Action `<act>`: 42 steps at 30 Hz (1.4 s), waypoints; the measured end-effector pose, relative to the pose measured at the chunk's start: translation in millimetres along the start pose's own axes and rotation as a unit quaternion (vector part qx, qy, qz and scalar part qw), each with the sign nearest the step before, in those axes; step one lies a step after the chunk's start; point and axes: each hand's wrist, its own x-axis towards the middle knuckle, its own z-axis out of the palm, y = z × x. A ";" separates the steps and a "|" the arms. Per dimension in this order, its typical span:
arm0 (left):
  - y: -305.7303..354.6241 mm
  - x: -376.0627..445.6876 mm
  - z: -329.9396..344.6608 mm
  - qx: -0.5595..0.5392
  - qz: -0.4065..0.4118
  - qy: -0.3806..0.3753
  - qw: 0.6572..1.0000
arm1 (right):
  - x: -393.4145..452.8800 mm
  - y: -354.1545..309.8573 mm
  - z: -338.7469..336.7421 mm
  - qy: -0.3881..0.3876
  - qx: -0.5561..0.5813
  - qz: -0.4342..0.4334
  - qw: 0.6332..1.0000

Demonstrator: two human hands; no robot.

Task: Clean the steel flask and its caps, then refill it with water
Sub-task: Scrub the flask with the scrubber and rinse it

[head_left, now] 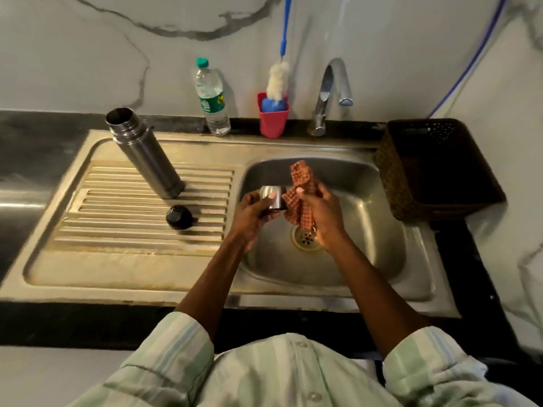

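Observation:
The steel flask (145,154) stands open and uncapped on the ribbed drainboard (141,230). A black inner cap (179,217) lies on the drainboard in front of it. Over the sink basin (367,230) my left hand (249,215) grips the steel cup cap (274,196). My right hand (323,214) holds an orange checked cloth (301,190) right beside the cap, touching it.
A plastic water bottle (212,98) and a red cup (273,117) with a blue-handled bottle brush (278,79) stand at the back edge. The tap (330,92) arches over the basin, no water running. A dark woven basket (435,168) sits at the right.

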 end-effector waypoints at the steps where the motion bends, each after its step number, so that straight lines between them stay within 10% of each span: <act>1: -2.9 1.8 4.4 0.008 -0.004 -0.003 1.000 | -0.2 1.8 0.2 0.011 -0.106 -0.068 0.992; 5: -4.4 2.1 21.0 0.014 -0.010 -0.014 1.000 | 0.5 23.1 6.7 0.004 -0.383 -0.238 0.893; 10: -5.7 4.1 20.6 0.025 0.013 -0.021 0.999 | 15.0 12.4 4.0 -0.003 -0.286 -0.141 0.948; 16: -9.7 -8.9 35.2 0.047 0.041 0.016 0.998 | 6.0 26.4 17.4 0.027 -0.430 -0.311 0.847; 22: 2.1 -3.6 33.6 0.079 0.089 0.020 0.993 | 20.3 1.2 20.9 0.030 -0.277 -0.104 0.955; 27: 6.8 -5.8 30.3 0.054 0.056 0.044 0.996 | -4.6 34.9 31.9 0.026 -0.438 -0.329 0.836; 31: 10.9 -10.6 26.4 0.059 0.078 -0.014 0.995 | 23.3 2.5 25.6 0.021 -0.222 -0.045 0.974; 33: 15.7 -5.7 24.8 0.060 0.082 -0.007 0.995 | 20.1 -9.6 24.6 0.008 -0.223 -0.032 0.974; 38: 17.7 -1.1 23.0 0.037 0.091 -0.017 0.995 | 3.4 10.6 29.3 0.001 -0.445 -0.313 0.839; 41: 19.7 -4.0 25.0 -0.004 0.086 -0.035 0.996 | 20.5 -17.9 23.5 -0.034 -0.154 0.034 0.987; 42: 21.4 -3.3 24.5 -0.010 0.083 -0.040 0.996 | 22.8 -25.0 19.2 -0.068 -0.048 0.152 0.985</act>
